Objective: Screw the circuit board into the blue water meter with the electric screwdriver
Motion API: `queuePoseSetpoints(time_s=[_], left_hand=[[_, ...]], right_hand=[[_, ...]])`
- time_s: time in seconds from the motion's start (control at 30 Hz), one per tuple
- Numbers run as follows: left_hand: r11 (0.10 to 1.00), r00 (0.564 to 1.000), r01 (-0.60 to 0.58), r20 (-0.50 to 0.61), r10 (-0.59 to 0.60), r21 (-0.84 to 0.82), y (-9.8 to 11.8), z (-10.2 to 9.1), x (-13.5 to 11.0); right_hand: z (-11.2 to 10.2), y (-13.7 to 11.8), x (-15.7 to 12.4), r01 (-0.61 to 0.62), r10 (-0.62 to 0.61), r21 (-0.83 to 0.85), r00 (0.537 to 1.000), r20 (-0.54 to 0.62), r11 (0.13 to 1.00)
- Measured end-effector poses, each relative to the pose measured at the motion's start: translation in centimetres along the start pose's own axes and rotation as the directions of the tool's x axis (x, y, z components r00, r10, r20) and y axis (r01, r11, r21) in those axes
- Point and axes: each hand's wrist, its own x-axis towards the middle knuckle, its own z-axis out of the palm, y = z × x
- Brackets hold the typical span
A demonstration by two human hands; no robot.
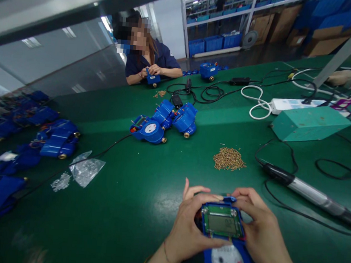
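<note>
Fingers (195, 194) of the left hand (187, 230) and right hand (259, 229) curl closed around a blue meter (224, 238), gripping its display module from both sides, low over the green counter (134, 185).

Screw pile (229, 158), el. screwdriver (311, 193), blue meters (164, 122), plastic bag (85, 170), green box (309, 123).

Blue water meter (226, 238), apparently lid-less, display up

Even, fairly bright overhead light reached my feed, leaving a soft glare patch on the green table (145, 194). Edges bowed from wide-angle distortion, and the left side looked darker and blurred.
</note>
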Motion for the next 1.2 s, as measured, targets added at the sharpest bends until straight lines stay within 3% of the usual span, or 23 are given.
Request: queuePoseSetpoints(time_s=[0.13, 0.27, 0.37, 0.5, 0.67, 0.9, 1.0, 1.1, 1.2], left_hand=[[0.994, 0.998, 0.042, -0.04, -0.046, -0.103, 0.2, 0.5, -0.1], [0.986, 0.993, 0.039, -0.101, -0.056, -0.16, 0.0, 0.8, -0.1], [0.983, 0.994, 0.035, -0.098, -0.053, -0.182, -0.1, 0.9, 0.0], [0.966, 0.993, 0.073, -0.07, -0.093, -0.249, 0.1, 1.1, 0.2], [0.979, 0.993, 0.107, -0.03, -0.114, -0.175, 0.6, 1.0, 0.4], [0.979, 0.991, 0.102, -0.069, -0.116, -0.179, 0.7, 1.5, 0.5], [0.978, 0.991, 0.074, -0.096, -0.094, -0.197, 0.6, 1.8, 0.5], [0.974, 0.995, 0.02, -0.089, -0.041, -0.227, 0.4, 1.9, 0.7], [0.974, 0.995, -0.017, -0.098, -0.005, -0.227, 0.2, 2.0, 0.8]], right_hand=[[-0.1, -0.1, 0.0, -0.057, 0.056, -0.023, 0.998, -0.027, 0.998], [-0.5, 0.3, 0.6, -0.247, 0.247, 0.028, 0.969, 0.01, 0.969], [-1.0, 0.6, 1.5, -0.338, 0.336, -0.009, 0.932, 0.139, 0.941], [-1.6, 0.7, 2.6, -0.372, 0.335, 0.033, 0.868, 0.366, 0.928], [-2.0, 0.0, 2.5, -0.478, 0.351, 0.15, 0.792, 0.5, 0.865], [-2.4, -0.1, 1.9, -0.467, 0.357, 0.163, 0.821, 0.445, 0.869], [-3.0, 1.2, 1.7, -0.421, 0.315, 0.138, 0.825, 0.468, 0.897], [-4.1, 3.1, 1.4, -0.388, 0.289, 0.081, 0.797, 0.531, 0.918], [-5.1, 4.4, 1.1, -0.393, 0.309, 0.06, 0.8, 0.515, 0.918]])
